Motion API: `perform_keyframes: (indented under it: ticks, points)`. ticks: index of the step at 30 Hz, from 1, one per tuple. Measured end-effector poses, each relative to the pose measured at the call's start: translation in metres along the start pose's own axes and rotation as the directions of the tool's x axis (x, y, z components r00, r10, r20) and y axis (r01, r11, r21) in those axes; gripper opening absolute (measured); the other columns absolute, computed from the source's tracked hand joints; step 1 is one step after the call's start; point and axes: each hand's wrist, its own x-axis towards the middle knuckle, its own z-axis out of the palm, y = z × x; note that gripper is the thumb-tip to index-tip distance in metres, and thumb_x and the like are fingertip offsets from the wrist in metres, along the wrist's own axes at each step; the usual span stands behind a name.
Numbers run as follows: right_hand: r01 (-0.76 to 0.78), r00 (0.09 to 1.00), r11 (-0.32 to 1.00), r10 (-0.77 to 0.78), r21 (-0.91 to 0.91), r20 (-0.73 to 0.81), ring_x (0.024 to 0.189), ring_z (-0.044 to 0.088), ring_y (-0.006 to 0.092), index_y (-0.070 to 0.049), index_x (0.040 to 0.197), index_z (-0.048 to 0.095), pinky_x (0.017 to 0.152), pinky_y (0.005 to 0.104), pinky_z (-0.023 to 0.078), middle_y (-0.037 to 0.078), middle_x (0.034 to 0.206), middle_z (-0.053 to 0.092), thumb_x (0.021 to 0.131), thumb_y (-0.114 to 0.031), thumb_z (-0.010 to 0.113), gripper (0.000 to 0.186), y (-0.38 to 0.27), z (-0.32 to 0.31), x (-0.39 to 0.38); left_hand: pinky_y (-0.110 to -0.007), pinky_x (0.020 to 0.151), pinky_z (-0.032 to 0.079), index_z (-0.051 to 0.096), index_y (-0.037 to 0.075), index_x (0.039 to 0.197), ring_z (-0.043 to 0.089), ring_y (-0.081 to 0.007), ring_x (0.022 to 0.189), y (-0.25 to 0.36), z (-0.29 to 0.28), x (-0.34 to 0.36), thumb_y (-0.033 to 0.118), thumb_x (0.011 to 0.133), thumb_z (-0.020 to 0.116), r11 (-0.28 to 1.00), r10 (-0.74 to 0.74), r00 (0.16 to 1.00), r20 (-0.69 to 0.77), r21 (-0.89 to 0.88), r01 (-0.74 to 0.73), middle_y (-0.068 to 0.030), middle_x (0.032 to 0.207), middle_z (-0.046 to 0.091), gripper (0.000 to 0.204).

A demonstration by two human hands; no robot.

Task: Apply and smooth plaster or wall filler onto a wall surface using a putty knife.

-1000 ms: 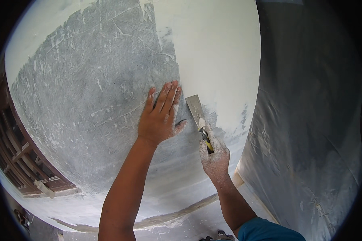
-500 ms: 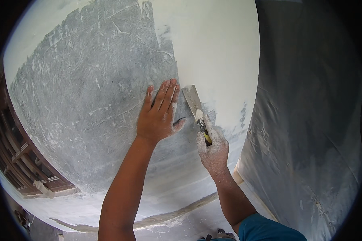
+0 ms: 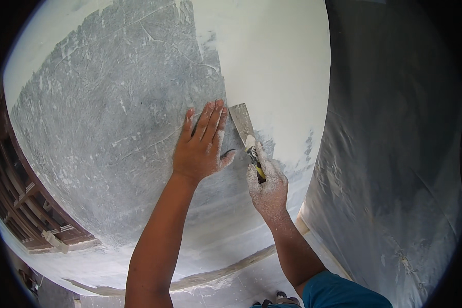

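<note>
A wall fills the middle, with a bared grey patch and a cream-white coating to its upper right. My left hand lies flat on the grey patch, fingers pointing up and spread slightly apart. Just right of it, my right hand, dusted white, grips a putty knife by its black and yellow handle. The blade tilts up and left, its tip at the edge of the cream coating beside my left fingertips. White material clings to the base of the blade.
At the left stands a brown slatted wooden window frame with a strip of tape on its lower edge. A dark plastic sheet hangs along the right side. The pale floor and my shoes show at the bottom.
The putty knife and my right hand have shifted slightly up and to the left along the coating's edge. My left hand stays pressed on the wall.
</note>
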Motion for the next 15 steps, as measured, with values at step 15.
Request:
perform_keyframes:
  ticks: [15]
  points:
    - [0.036,0.999,0.999,-0.036,-0.026,-0.012,0.095,0.07,0.0306,-0.003,0.141,0.056,0.086,0.0374,0.054,0.02,0.102,0.068,0.09,-0.007,0.066,0.052,-0.001,-0.011,0.007,-0.053,0.124,0.019,0.04,0.004,0.152,0.029,-0.0245,0.151,0.003,0.001,0.0,0.05,0.068,0.08,0.999,0.014,1.0,-0.008,-0.031,-0.014,-0.0107,0.161,0.034,0.104]
